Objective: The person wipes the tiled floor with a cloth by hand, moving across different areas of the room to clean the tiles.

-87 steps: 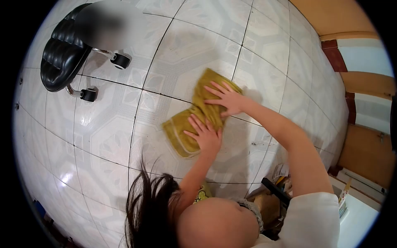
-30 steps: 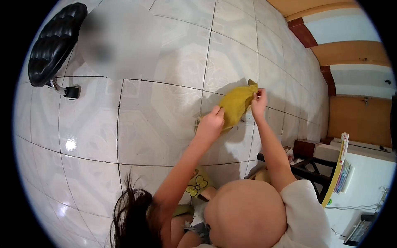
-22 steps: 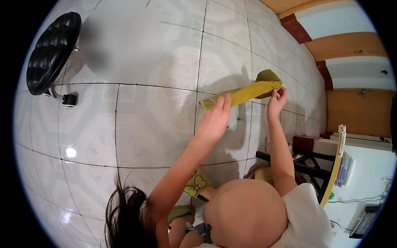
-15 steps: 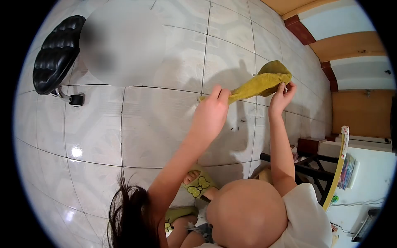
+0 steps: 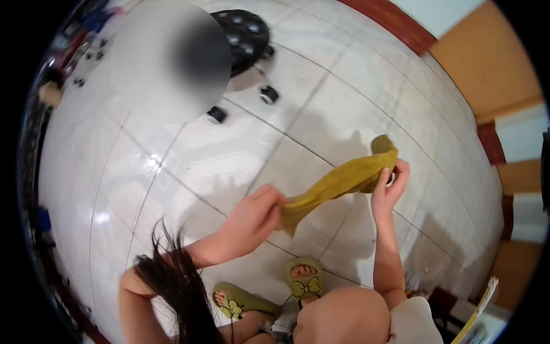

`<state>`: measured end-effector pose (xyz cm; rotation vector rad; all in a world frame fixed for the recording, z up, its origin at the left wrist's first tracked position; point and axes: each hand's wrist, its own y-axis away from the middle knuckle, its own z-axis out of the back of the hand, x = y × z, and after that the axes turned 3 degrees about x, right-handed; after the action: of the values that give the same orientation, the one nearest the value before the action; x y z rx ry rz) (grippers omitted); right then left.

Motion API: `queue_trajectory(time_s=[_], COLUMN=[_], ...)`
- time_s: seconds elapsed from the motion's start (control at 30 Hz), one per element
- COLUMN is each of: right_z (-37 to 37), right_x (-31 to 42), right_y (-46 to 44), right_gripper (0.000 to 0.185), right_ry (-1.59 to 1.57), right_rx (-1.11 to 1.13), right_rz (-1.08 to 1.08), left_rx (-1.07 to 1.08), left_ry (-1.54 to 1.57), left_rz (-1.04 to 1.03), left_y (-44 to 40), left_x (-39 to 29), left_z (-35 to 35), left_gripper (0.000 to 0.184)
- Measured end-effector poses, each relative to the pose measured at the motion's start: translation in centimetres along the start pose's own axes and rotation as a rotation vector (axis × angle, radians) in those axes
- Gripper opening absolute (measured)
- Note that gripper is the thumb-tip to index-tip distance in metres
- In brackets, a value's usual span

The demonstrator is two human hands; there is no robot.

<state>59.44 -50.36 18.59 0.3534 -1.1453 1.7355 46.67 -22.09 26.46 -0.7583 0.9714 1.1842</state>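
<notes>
A mustard-yellow cloth point(image 5: 338, 178) is stretched in the air between my two hands, over the tiled floor. My left hand point(image 5: 255, 218) pinches its lower left end, and a loose corner hangs just past the fingers. At the upper right, my right hand point(image 5: 391, 186) grips the other end between thumb and fingers. Part of the cloth flops over beyond that hand. Its middle looks twisted and gathered lengthwise.
A black tufted stool point(image 5: 243, 43) on casters stands at the top, partly covered by a grey blur. Wooden cabinet fronts point(image 5: 487, 63) line the right side. Green slippers point(image 5: 305, 278) are on the feet below. A yellow-edged table point(image 5: 478, 312) sits at the lower right.
The view has turned and shifted, bringing the stool further right. My left hand has moved down and left with its end of the cloth, which now spreads wider near that hand.
</notes>
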Motion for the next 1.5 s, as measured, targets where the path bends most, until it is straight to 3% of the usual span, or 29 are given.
queue_trajectory(time_s=[0.1, 0.3, 0.4, 0.47, 0.53, 0.6, 0.67, 0.7, 0.77, 0.9, 1.0, 1.13, 1.27, 1.37, 1.47, 1.5], right_z=[-7.3, -22.2, -30.0, -36.5, -42.8, -46.9, -50.3, -50.6, -51.9, -47.6, -45.0, -46.8, -56.6, -63.1, -63.7, -64.6], right_x=[5.1, 17.3, 24.3, 28.2, 31.8, 33.9, 35.8, 36.3, 34.8, 32.9, 30.4, 28.8, 30.5, 33.7, 33.8, 32.6], right_y=[-0.1, -0.9, -2.3, -2.6, -3.2, -1.7, -0.3, 0.6, 3.4, 4.9, 3.8, 2.0, 1.5, 3.1, 5.5, 6.0], right_gripper=[0.018, 0.02, 0.018, 0.017, 0.026, 0.038, 0.052, 0.067, 0.065, 0.06, 0.057, 0.058, 0.061, 0.072, 0.083, 0.09], right_ry=[-0.255, -0.512, -0.532, -0.552, -0.434, -0.256, -0.021, 0.14, 0.221, 0.302, 0.37, 0.349, 0.09, -0.032, 0.193, 0.119], right_rx=[0.201, 0.497, 0.61, 0.62, 0.713, 0.834, 0.957, 1.055, 1.02, 1.233, 1.322, 1.338, 1.187, 1.154, 1.26, 1.277], right_rz=[0.048, 0.266, 0.44, 0.549, 0.631, 0.597, 0.465, 0.491, 0.639, 0.902, 0.987, 0.969, 1.012, 0.865, 0.847, 0.803], left_rx=[-0.015, -0.455, -0.693, -0.862, -0.939, -0.951, -0.898, -0.869, -0.801, -0.775, -0.935, -1.025, -0.956, -0.896, -0.791, -0.746], left_ry=[-0.083, 0.009, 0.053, -0.026, -0.055, -0.765, -1.023, -1.075, -0.948, -0.736, -0.879, -0.934, -0.924, -0.898, -0.856, -0.834], left_rz=[0.246, 0.581, 0.669, 0.615, 0.722, 0.836, 1.043, 0.972, 0.947, 0.928, 0.855, 0.826, 0.826, 0.879, 0.942, 0.964], left_y=[6.3, 17.5, 22.1, 24.7, 27.0, 28.8, 27.1, 27.0, 24.9, 22.1, 21.0, 20.3, 20.2, 19.9, 19.7, 19.8], left_x=[-1.0, -0.1, 4.4, 10.1, 15.7, 22.9, 25.6, 29.0, 31.6, 35.6, 37.2, 37.9, 37.3, 36.7, 36.4, 36.1], left_z=[5.6, 14.7, 20.5, 24.6, 28.9, 30.9, 30.2, 29.9, 28.7, 28.9, 27.4, 25.6, 26.1, 26.2, 27.0, 27.2], left_gripper=[0.016, 0.015, 0.017, 0.02, 0.022, 0.035, 0.059, 0.06, 0.06, 0.052, 0.053, 0.064, 0.068, 0.07, 0.073, 0.074])
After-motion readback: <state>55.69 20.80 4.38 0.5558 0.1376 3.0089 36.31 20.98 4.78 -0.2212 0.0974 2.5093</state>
